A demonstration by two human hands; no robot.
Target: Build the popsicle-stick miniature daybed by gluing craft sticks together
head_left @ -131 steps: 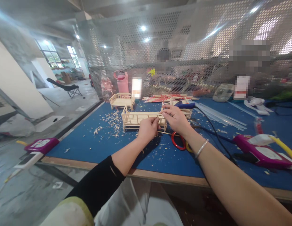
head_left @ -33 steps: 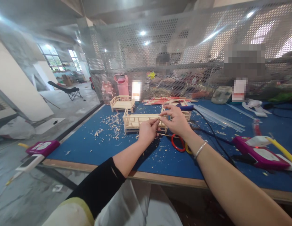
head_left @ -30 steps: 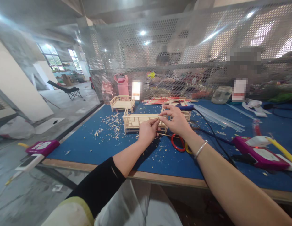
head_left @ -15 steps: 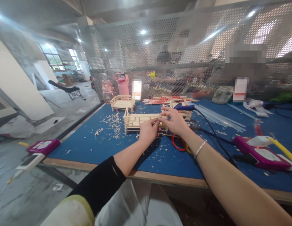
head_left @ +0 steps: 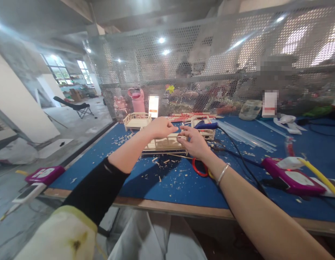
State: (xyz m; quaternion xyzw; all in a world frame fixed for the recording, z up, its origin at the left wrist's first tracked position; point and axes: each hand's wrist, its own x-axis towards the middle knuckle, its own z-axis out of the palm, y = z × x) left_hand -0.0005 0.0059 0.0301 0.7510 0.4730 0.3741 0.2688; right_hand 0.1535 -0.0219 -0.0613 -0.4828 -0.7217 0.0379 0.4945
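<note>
A small wooden bed-frame model (head_left: 163,143) stands on the blue table top (head_left: 124,169). My right hand (head_left: 193,142) pinches the model's top rail at its right end. A silver bangle (head_left: 223,174) sits on that wrist. My left hand (head_left: 159,127) hovers just above the model with thumb and fingers pinched together near the right fingertips. I cannot make out anything between the left fingers. Wood chips (head_left: 167,168) lie scattered in front of the model.
A second wooden frame (head_left: 136,120) stands at the back left, a third (head_left: 206,133) behind my right hand under a blue glue gun (head_left: 207,125) with a black cable (head_left: 245,159). Red scissor handles (head_left: 197,168), clear glue sticks (head_left: 248,135), a magenta tool (head_left: 289,177), pink bottles (head_left: 137,100), a mesh screen (head_left: 210,65).
My left hand has let go of the model's front rail and risen above it, forearm swung up and left. My right hand stays pinched on the rail. The view shifted slightly.
</note>
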